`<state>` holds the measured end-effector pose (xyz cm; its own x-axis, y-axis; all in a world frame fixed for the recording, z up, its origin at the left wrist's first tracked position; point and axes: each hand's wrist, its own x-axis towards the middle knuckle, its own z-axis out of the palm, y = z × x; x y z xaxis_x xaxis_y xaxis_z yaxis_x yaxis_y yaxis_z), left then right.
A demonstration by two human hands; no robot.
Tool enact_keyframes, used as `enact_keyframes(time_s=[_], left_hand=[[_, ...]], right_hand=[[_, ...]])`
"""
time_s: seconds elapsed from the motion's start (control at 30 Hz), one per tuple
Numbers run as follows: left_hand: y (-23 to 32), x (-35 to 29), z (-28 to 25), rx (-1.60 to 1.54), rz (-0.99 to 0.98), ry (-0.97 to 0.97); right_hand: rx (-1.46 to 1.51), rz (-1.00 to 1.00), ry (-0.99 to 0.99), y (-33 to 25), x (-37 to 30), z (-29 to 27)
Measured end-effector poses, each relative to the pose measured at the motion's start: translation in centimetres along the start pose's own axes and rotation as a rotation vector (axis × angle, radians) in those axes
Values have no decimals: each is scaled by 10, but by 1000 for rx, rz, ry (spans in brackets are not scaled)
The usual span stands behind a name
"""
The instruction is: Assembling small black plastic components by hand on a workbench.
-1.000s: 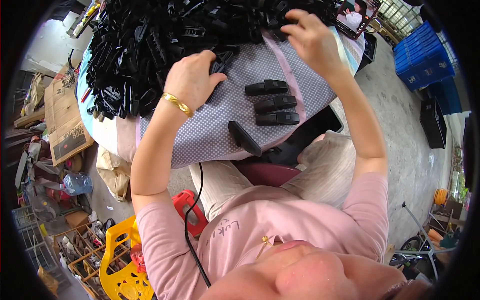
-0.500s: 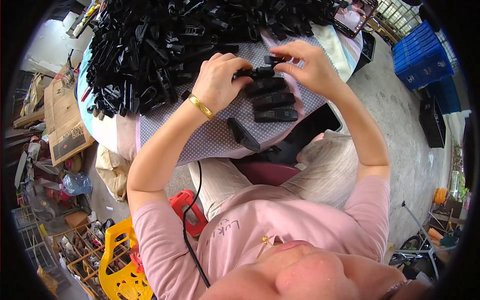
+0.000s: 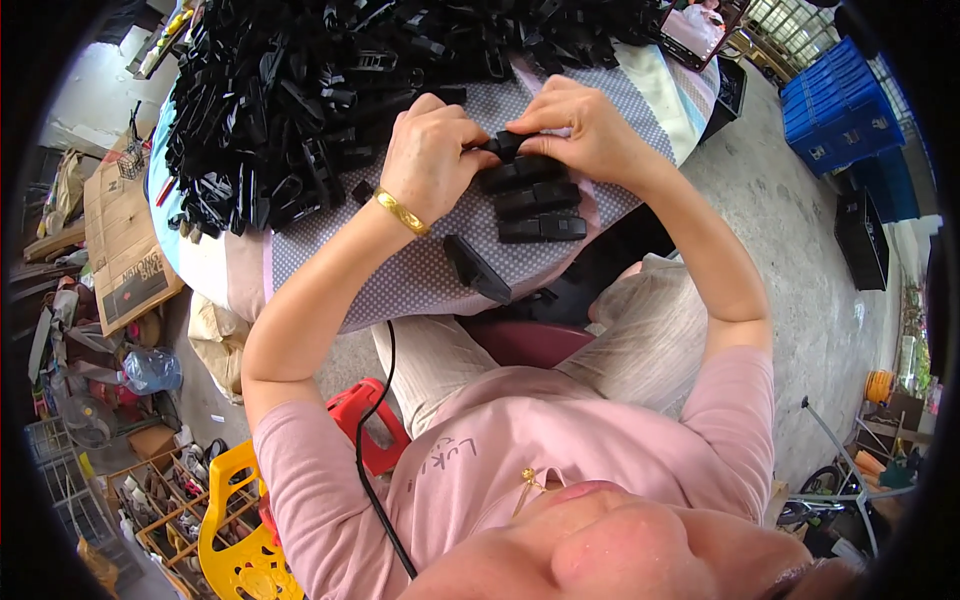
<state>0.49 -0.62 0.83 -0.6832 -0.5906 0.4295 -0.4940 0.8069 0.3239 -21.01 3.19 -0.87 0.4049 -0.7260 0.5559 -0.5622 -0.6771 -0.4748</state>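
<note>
My left hand (image 3: pixel 432 155) and my right hand (image 3: pixel 585 130) meet over the table, fingertips closed on opposite ends of a small black plastic part (image 3: pixel 506 146). The fingers cover most of it, so its exact kind is hidden. Just below my fingers, similar oblong black plastic pieces (image 3: pixel 542 228) lie in a short stack-like row. Nearer to me lies a single wedge-shaped black plastic piece (image 3: pixel 476 270), tilted toward the table's edge. Beyond my left hand spreads a big heap of black plastic parts (image 3: pixel 290 95).
A dotted cloth (image 3: pixel 370 275) covers the round table. At its far right stands a phone (image 3: pixel 697 32). Blue crates (image 3: pixel 838 100) and a black crate (image 3: pixel 862 240) are on the floor to the right. A yellow plastic chair (image 3: pixel 245 565) and cardboard (image 3: pixel 125 240) are at left.
My right hand has moved left and its fingers have closed in, bringing its small black piece against the part in my left hand. The camera view has shifted slightly.
</note>
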Motion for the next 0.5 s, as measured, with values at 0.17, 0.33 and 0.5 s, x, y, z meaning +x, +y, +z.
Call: enact_keyframes(time_s=[0.17,0.33,0.5], left_hand=[[-9,1,-7,5,56,-57],[-9,-4,-44,104,-202,-269],[-7,-1,-33,-68,-211,-240]], right_hand=[[56,26,-8,1,1,-3],[376,398,-470,-11,3,-34],[-187,270,96,26,2,-29]])
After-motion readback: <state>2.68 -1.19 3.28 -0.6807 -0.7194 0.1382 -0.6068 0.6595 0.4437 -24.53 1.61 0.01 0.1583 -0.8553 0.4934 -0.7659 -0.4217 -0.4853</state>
